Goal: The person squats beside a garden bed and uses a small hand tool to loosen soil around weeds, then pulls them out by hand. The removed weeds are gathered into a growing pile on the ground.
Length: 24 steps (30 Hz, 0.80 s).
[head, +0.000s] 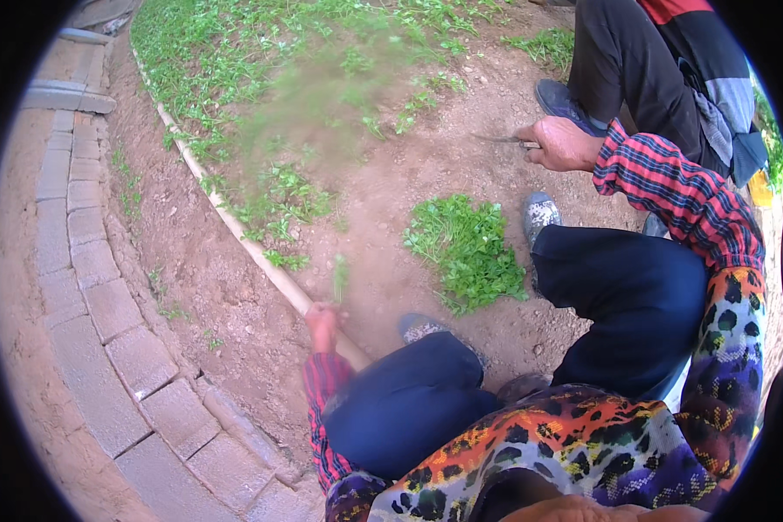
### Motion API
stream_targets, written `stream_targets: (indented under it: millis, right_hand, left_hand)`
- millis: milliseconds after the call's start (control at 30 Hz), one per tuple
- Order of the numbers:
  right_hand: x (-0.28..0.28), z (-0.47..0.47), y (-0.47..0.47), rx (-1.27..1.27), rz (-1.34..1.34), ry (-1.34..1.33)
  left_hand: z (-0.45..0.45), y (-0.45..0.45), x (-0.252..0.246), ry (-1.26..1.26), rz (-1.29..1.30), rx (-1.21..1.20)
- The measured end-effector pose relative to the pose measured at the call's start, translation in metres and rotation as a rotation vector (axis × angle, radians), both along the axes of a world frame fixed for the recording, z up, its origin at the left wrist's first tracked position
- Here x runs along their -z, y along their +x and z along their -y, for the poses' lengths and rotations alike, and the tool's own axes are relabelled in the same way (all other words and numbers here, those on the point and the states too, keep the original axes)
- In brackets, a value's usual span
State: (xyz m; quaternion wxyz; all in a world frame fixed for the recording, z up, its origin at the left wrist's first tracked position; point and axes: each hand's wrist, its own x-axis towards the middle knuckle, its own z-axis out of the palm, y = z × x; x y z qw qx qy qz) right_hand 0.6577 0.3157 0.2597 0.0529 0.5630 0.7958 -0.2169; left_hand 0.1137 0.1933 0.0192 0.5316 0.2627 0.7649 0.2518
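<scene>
My left hand (pixel 324 324), slightly blurred, is closed low beside my left knee, over a pale pole or pipe (pixel 245 235). A small blurred sprig of leafy greens (pixel 340 277) rises from its fingers. My right hand (pixel 561 145) grips a small tool with a thin dark blade (pixel 496 138), which looks like a knife or sickle, held above bare soil. Between my feet and slightly ahead lies a heap of cut leafy greens (pixel 466 254), stems mostly toward the left. Rooted greens (pixel 293 192) stand beyond my left hand.
A dense bed of greens (pixel 202 65) spreads ahead, partly behind a green blur. Another person's leg (pixel 616 72) and shoe (pixel 561 101) are close at upper right, near a smaller pile of greens (pixel 551 49). A brick path edge (pixel 114 310) curves along the left.
</scene>
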Motion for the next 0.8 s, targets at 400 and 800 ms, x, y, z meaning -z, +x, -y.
stream_targets:
  millis: [400, 800]
  right_hand:
    - [0.068, -0.066, 0.074, 0.263, 0.034, 0.19]
    - [0.165, -0.105, 0.084, 0.076, 0.19, 0.224]
  left_hand:
    - [-0.133, 0.019, -0.204, -0.131, 0.505, 0.029]
    - [-0.301, 0.34, -0.077, 0.067, 1.002, 0.128]
